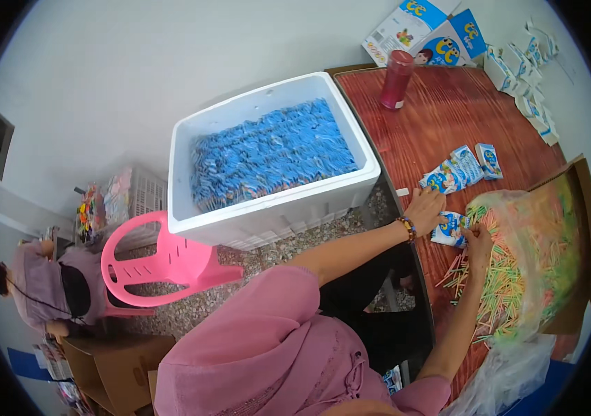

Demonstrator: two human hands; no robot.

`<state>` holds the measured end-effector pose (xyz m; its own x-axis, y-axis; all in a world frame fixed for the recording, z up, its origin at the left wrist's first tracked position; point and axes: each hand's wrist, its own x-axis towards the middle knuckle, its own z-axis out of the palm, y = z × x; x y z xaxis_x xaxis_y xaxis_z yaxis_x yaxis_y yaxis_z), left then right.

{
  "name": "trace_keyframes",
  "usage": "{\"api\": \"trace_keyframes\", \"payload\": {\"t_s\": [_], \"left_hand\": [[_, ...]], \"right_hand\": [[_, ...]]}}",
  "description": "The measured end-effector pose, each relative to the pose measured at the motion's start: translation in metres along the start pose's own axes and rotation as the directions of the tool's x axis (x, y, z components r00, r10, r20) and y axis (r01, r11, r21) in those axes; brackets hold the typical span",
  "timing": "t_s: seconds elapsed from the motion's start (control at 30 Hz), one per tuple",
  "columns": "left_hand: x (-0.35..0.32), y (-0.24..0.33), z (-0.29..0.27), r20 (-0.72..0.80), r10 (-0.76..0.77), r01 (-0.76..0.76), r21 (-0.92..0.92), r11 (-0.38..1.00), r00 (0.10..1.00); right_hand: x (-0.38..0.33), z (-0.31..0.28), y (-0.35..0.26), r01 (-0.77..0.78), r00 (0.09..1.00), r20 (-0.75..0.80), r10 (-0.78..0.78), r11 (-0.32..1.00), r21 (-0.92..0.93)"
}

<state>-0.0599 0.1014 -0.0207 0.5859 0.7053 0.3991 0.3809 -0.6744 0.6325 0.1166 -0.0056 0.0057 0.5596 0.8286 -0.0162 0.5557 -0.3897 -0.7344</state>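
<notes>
Head: packet (451, 233) between left grip (426, 210), right grip (478, 251).

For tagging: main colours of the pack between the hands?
Blue and white; head view shows the pack.

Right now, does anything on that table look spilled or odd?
Thin green and orange sticks spread from the open brown cardboard box onto the reddish wood-grain table, some lying loose near the right hand. That looks spilled, since the others are heaped.

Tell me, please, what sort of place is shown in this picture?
Probably a small packing workroom: a white foam box holds rows of blue packets, and many coloured sticks lie loose at a reddish wooden table.
</notes>
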Motion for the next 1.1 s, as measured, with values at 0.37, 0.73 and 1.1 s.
{"api": "trace_keyframes", "payload": {"t_s": [0.37, 0.73, 1.1], "left_hand": [[-0.007, 0.005, 0.008, -0.154, 0.107, -0.087, 0.131, 0.988, 0.982], [-0.014, -0.007, -0.031, -0.162, -0.243, 0.074, -0.669, 0.739, 0.956], [-0.052, 0.041, -0.083, -0.008, -0.27, 0.142, -0.835, 0.532, 0.963]], "right_hand": [[-0.059, -0.013, -0.027, 0.204, 0.958, -0.149, -0.244, 0.948, -0.245], [-0.092, -0.004, -0.024, 0.187, 0.977, -0.183, -0.108, 0.844, 0.503], [-0.08, 0.034, -0.04, 0.154, 0.978, -0.038, -0.207, 0.581, 0.799]]}}
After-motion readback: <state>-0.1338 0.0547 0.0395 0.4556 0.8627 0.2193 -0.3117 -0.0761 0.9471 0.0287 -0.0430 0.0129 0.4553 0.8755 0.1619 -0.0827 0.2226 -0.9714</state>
